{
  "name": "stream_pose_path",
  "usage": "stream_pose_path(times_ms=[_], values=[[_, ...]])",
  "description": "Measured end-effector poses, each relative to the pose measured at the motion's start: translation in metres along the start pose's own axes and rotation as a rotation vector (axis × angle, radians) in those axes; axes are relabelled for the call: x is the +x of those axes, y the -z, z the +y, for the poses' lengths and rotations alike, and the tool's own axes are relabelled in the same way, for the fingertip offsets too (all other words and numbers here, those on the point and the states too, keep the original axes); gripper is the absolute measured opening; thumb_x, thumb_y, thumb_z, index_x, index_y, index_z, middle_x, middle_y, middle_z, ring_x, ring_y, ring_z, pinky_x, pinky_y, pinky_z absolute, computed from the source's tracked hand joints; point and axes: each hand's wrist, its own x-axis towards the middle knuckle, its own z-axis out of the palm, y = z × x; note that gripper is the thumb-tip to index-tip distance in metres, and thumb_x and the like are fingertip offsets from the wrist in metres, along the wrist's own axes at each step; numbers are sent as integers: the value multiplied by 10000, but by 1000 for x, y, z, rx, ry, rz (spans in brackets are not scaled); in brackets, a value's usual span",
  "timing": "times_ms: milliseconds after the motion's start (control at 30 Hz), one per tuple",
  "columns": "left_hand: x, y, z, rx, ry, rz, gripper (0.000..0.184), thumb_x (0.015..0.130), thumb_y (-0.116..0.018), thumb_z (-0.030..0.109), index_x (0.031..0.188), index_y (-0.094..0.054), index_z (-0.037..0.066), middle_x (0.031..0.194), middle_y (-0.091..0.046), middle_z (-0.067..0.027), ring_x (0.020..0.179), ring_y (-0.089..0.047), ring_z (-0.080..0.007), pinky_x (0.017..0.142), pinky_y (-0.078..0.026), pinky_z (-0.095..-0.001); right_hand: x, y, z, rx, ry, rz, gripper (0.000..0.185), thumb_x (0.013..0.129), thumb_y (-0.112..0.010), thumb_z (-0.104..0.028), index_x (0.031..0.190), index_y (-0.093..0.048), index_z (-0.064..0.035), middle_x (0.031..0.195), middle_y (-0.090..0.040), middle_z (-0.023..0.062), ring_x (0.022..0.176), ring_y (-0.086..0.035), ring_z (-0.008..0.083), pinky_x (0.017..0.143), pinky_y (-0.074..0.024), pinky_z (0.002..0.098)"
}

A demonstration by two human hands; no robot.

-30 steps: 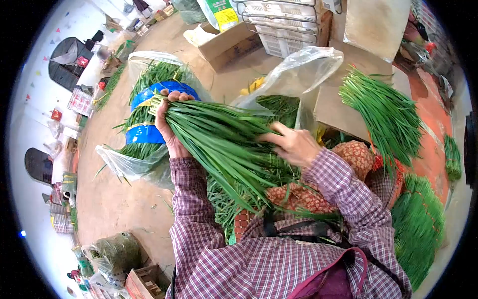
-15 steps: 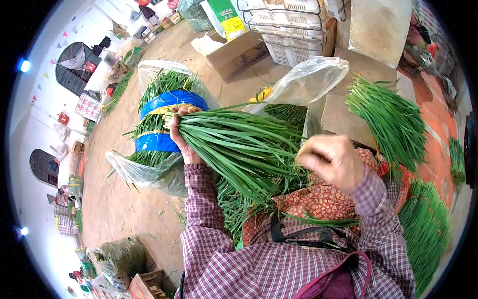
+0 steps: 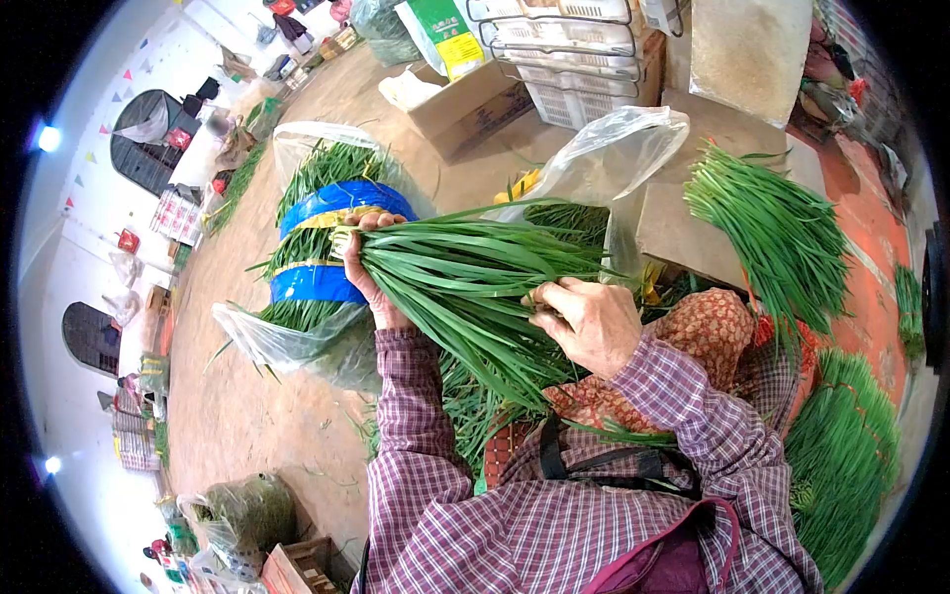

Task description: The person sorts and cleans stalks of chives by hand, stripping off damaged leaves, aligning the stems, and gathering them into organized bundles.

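Note:
My left hand [image 3: 363, 269] is wrapped around the pale stem end of a bunch of garlic chives [image 3: 465, 262]. The long green leaves fan out to the right across my lap. At the side of the leaves, my right hand [image 3: 596, 325] is closed, thumb and fingers pinched on some chive leaves. Exactly how many leaves it grips is hidden. Behind my left hand lies a large bundle of chives [image 3: 322, 158] in clear plastic, wrapped with blue and yellow bands [image 3: 319, 283]. More loose chives [image 3: 475, 406] lie below the held bunch.
An open plastic bag [image 3: 633, 139] with greens stands ahead. To the right are a chive bunch [image 3: 767, 233] and a big pile of chives [image 3: 846, 465]. Farther off stand a cardboard box [image 3: 460, 114] and stacked white crates [image 3: 574, 74]. A wooden crate [image 3: 297, 566] sits lower left.
My right hand has moved left and slightly down, from beyond the leaf tips onto the leaves, and now pinches some. My left hand keeps its hold on the chives, nearly still.

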Motion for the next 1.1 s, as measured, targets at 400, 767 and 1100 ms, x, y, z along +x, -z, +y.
stream_pose_path(times_ms=[400, 767, 1100], values=[[-5, 1, -7, 44, -26, 135, 222, 842, -622, 188, 1053, -558, 171, 933, -605, 12, 909, -563, -165, 921, -430, -331, 15, -15, -1, -32, -9, 40, 163, 771, -701, -217, 823, -657, -69, 731, -658, 89, 653, -646, 253, 588, -514, 372], [8, 70, -4, -4, 79, 375, 91, 819, -655, 97, 884, -618, 44, 879, -649, -70, 887, -611, -209, 860, -494, -371, 33, 5, 21, 354, 85, 181, 138, 864, -581, -169, 865, -545, -35, 640, -595, 116, 532, -589, 219, 517, -488, 349], [17, 136, 0, -51, 147, 511, 133, 827, -651, 125, 931, -648, 43, 951, -682, -88, 903, -640, -240, 858, -515, -418, -4, 78, 21, 713, -152, 261, 171, 893, -617, -191, 867, -625, -22, 687, -593, -7, 553, -498, 40, 512, -407, 198]])
